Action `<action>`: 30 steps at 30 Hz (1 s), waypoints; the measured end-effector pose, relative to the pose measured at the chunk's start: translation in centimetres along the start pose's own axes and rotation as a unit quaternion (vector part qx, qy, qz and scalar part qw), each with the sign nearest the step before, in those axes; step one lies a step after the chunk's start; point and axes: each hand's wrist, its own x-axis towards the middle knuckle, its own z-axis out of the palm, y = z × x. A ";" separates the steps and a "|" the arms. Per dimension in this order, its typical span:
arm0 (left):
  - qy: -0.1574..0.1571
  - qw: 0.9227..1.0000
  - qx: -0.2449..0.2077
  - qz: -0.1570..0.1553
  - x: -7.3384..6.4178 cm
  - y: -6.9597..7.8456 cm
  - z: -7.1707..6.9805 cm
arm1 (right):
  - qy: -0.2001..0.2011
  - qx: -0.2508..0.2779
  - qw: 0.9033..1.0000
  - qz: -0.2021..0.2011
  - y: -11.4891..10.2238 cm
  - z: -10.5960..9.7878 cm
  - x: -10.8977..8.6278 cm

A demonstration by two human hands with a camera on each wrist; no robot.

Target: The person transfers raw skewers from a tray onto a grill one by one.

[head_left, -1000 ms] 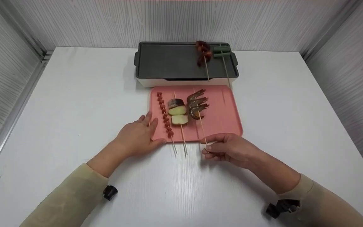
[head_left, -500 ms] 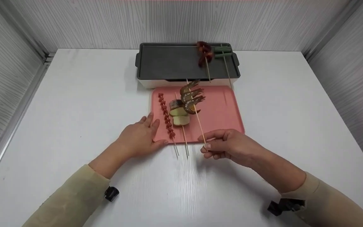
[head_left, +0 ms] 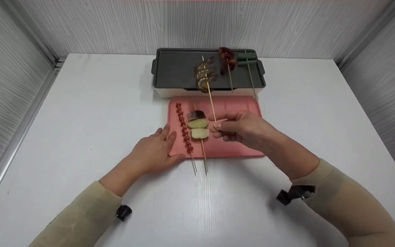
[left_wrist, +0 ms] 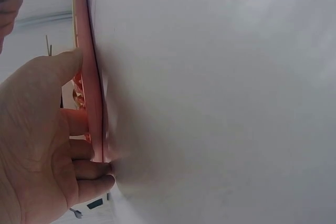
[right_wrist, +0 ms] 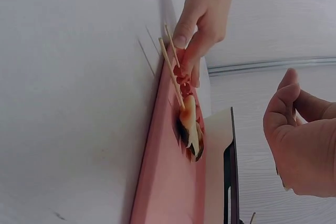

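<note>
My right hand (head_left: 243, 127) pinches the lower end of a bamboo skewer of shrimp (head_left: 205, 73). The shrimp overlap the front of the dark griddle (head_left: 177, 68) in the head view; in the right wrist view the hand (right_wrist: 304, 140) is well above the table. At the front left corner of the pink tray (head_left: 233, 151), my left hand (head_left: 153, 151) rests with extended fingers along the rim. On that tray lie a skewer of small red pieces (head_left: 186, 133) and a skewer of thick pale slices (head_left: 200, 133) with one dark-skinned piece, their sticks poking over the front edge.
The griddle stands on a white base behind the tray, against the back wall. At its right end lie a skewer of reddish-brown pieces (head_left: 227, 61) and one of green pieces (head_left: 247, 59), sticks hanging over the front. Woodgrain walls (head_left: 91, 27) bound the white table.
My right hand has lifted the shrimp skewer off the tray and carried it forward and slightly left, past the pale-slice skewer, up to the griddle. The left hand has stayed at the tray's corner.
</note>
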 end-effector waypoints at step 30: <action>0.009 1.000 0.011 0.009 0.1 -0.2 0.1 | 0.091 0.057 0.994 -0.002 -3.7 -1.3 10.0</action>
